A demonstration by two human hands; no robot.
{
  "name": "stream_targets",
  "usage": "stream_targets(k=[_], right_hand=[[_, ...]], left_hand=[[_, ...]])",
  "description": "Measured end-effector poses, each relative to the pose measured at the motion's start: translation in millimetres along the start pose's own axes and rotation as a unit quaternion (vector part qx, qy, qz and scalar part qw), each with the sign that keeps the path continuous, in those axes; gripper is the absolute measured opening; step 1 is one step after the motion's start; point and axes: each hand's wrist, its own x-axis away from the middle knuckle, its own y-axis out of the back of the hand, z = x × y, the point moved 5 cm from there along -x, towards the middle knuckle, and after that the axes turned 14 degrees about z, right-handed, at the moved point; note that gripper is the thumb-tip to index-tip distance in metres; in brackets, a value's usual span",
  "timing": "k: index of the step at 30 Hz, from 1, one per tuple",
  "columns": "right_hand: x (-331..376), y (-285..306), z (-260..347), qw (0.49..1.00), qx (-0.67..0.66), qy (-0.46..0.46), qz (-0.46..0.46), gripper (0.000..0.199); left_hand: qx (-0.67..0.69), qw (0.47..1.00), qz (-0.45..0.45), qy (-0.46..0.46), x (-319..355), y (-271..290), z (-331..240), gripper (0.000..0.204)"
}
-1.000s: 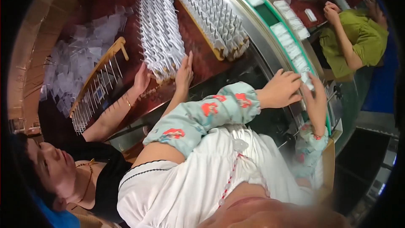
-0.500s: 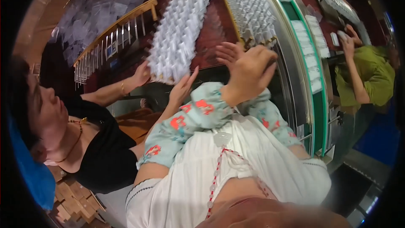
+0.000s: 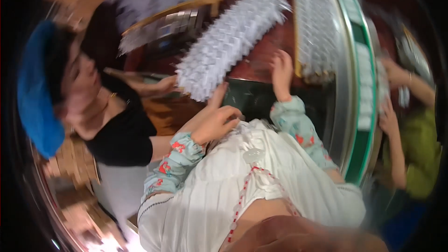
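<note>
Counted two densely packed racks over one dark red table (image 3: 252,69): a long white textured rack (image 3: 233,42), its near end between a co-worker's two hands (image 3: 167,85), presumably for steadiness; a grey-white wood-edged rack (image 3: 317,28) alongside, probably for reach. Right hand (image 3: 282,74) near the latter, fingers loosely spread, empty; left hand (image 3: 215,126) fingers bent, contents undeterminable.
</note>
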Motion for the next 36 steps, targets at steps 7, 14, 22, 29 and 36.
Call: stream_targets(k=[7,14,22,29,36], right_hand=[[-65,8,213,0.991,-0.046,0.098,0.085,0.040],[-154,58,73,0.985,-0.166,-0.031,0.028,0.038],[-206,95,24,0.982,-0.170,-0.053,0.060,0.041],[-285,65,-36,0.955,-0.223,-0.084,0.175,0.057],[-292,85,-56,0.964,-0.190,-0.167,0.086,0.059]], left_hand=[[0.003,0.997,0.013,0.073,6,-32,12,0.027],[-0.027,0.992,-0.107,0.062,-82,-32,16,0.034],[0.045,0.989,-0.136,-0.048,-136,-29,-17,0.034],[0.068,0.991,-0.117,0.009,-141,-28,6,0.036],[0.126,0.987,-0.083,0.052,-156,-22,1,0.034]])
